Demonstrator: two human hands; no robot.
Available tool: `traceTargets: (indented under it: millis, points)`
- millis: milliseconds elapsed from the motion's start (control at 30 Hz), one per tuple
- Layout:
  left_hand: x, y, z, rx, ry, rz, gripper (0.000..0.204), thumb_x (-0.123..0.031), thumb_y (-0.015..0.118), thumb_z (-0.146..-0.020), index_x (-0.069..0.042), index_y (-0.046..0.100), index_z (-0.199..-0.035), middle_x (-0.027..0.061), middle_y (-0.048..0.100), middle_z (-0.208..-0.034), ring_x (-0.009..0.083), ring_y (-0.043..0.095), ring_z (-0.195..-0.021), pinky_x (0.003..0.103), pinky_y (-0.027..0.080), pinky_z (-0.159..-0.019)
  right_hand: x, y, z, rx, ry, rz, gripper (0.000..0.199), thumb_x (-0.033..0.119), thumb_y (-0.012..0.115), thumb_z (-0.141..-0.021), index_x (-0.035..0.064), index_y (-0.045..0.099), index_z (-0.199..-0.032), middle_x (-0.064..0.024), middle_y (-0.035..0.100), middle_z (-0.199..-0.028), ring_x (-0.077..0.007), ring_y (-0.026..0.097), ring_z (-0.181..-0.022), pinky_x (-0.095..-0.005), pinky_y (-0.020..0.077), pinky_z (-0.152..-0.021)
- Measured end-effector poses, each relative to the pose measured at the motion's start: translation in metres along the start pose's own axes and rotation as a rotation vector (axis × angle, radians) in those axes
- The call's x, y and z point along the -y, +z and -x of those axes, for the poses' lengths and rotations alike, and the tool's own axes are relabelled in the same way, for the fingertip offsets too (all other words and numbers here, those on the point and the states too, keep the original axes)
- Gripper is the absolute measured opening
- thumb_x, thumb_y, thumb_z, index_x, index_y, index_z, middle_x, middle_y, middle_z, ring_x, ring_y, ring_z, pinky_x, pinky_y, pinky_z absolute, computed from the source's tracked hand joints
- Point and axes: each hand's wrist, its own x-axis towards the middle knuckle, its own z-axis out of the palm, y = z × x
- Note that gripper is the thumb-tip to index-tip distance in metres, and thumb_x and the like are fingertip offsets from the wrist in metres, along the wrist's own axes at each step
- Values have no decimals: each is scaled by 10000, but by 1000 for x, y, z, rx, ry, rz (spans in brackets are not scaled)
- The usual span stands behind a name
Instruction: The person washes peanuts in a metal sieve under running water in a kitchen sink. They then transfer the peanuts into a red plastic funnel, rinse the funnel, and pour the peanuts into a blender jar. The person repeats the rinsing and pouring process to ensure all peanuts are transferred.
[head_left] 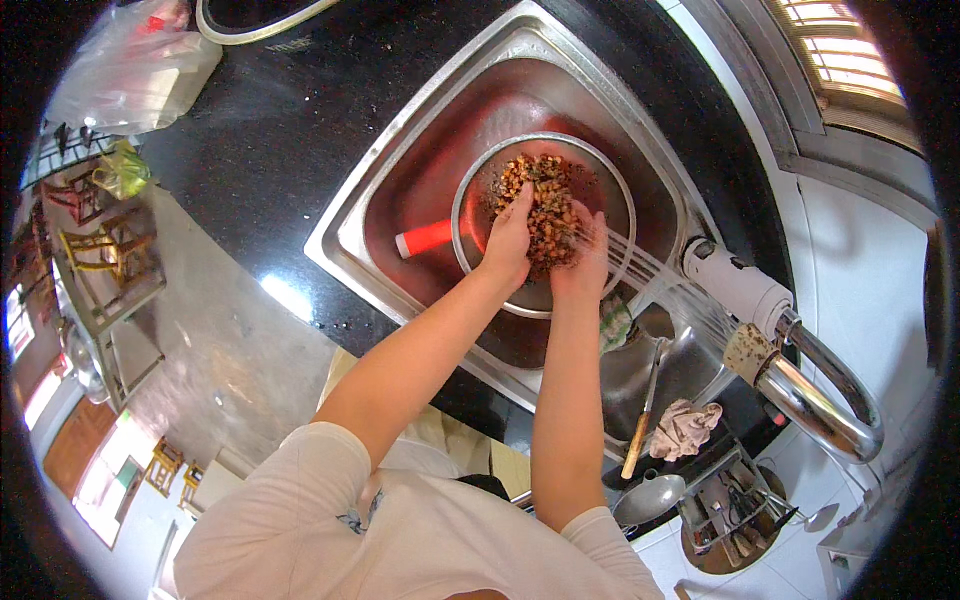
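Knobbly brown pieces [552, 205] lie inside a round, metal-rimmed vessel [456, 222].

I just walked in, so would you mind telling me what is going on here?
A person has both hands in a round metal-rimmed bowl in a sink. The left hand and right hand are among a heap of small brown pieces, with some fingers hidden. Water sprays from the faucet onto the pieces near the right hand. A red handle shows at the bowl's left edge.
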Motion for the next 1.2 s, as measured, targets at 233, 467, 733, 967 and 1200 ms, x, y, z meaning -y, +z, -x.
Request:
traceTargets:
  millis: [233,467,733,967,1200]
  points:
    - [-7,17,4,222,-155,91,303,-264,488,-965,-16,579,-1112,75,638,-1059,174,612,-951,309,496,-840,26,7,38,89,-166,-169,396,214,391,-959,-7,450,-1283,-150,472,-1336,-280,449,-1229,-417,342,-1054]
    - [-13,10,1,186,424,-952,277,-100,547,-896,10,588,-1146,139,616,-1118,264,584,-1031,313,445,-892,26,6,57,167,-161,26,435,217,403,-968,18,394,-1355,-116,410,-1400,-248,388,-1281,-385,290,-1078]
    - [-44,14,-6,310,928,-1630,366,-53,546,-821,-115,608,-1176,199,525,-1250,379,506,-1125,426,397,-986,2,11,73,-179,-24,119,432,288,460,-954,105,423,-1344,-62,483,-1298,-216,459,-1179,-358,381,-951]
    - [-32,-12,-15,140,708,-1562,318,-96,534,-856,-9,582,-1158,206,540,-1219,376,512,-1124,412,405,-972,-22,3,19,-258,83,-86,387,354,423,-968,89,485,-1244,-73,543,-1206,-243,521,-1096,-425,428,-934]
    - [-27,-17,14,360,588,-1402,295,-83,541,-858,12,587,-1132,200,556,-1189,347,522,-1128,373,404,-973,-33,-3,-4,-144,38,-243,391,322,431,-967,27,497,-1216,-104,580,-1157,-244,561,-1054,-404,457,-915]
